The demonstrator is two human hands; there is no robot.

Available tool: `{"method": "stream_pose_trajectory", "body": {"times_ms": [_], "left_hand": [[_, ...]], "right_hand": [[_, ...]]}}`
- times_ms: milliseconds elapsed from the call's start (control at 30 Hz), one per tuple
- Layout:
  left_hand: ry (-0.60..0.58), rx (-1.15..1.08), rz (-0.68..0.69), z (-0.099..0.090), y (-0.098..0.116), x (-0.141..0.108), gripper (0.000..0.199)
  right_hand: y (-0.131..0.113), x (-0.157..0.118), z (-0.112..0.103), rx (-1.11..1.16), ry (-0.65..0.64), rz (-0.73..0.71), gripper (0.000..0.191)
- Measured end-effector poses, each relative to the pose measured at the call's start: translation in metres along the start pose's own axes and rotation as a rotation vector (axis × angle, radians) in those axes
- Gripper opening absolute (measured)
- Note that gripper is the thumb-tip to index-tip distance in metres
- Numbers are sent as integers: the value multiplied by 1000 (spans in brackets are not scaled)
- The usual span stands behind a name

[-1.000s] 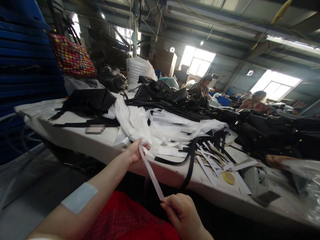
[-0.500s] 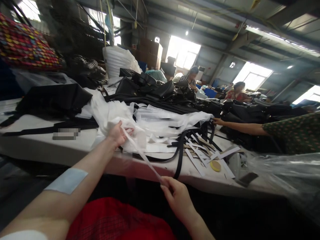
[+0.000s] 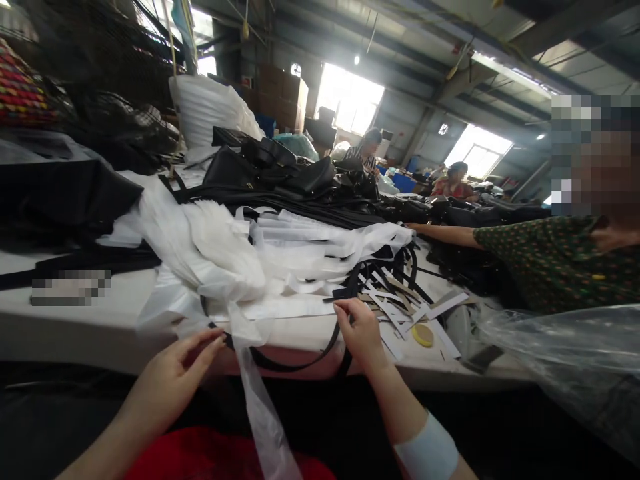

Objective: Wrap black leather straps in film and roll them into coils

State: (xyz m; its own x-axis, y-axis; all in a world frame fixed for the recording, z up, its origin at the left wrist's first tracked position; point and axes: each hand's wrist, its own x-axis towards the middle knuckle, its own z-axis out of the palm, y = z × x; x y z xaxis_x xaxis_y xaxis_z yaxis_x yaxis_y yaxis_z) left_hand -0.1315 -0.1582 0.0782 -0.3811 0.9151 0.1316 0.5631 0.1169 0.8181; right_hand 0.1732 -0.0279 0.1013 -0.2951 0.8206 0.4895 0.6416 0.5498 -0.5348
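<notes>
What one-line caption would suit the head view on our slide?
Left hand and right hand at a black strap, a white strip hanging between them over the table edge.

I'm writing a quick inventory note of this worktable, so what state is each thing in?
Left hand: pinching by the black strap's end.
Black strap: bowed along the table edge.
Right hand: fingers bent; grip unclear.
Long translucent strip: hanging over the edge.
White strips: heaped, loose.
Yellow disc: lying flat.
Clear plastic: crumpled.
</notes>
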Motion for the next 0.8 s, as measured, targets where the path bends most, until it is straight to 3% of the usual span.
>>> {"method": "stream_pose_trajectory", "body": {"times_ms": [133,267,467,667,800], "left_hand": [[-25,-5,105,15,-4,-46,40],[-104,-9,144,26,-9,-69,32],[-143,8,99,30,-27,-80,30],[-225,-65,16,33,-19,-80,35],[-274,-118,10,40,-12,-81,37]], "right_hand": [[19,69,26,-315,-176,93,30],[28,107,51,-399,-272,44,40],[25,107,58,-455,-335,-21,25],[28,92,53,-456,-385,18,23],[31,88,55,-453,-402,65,39]]}}
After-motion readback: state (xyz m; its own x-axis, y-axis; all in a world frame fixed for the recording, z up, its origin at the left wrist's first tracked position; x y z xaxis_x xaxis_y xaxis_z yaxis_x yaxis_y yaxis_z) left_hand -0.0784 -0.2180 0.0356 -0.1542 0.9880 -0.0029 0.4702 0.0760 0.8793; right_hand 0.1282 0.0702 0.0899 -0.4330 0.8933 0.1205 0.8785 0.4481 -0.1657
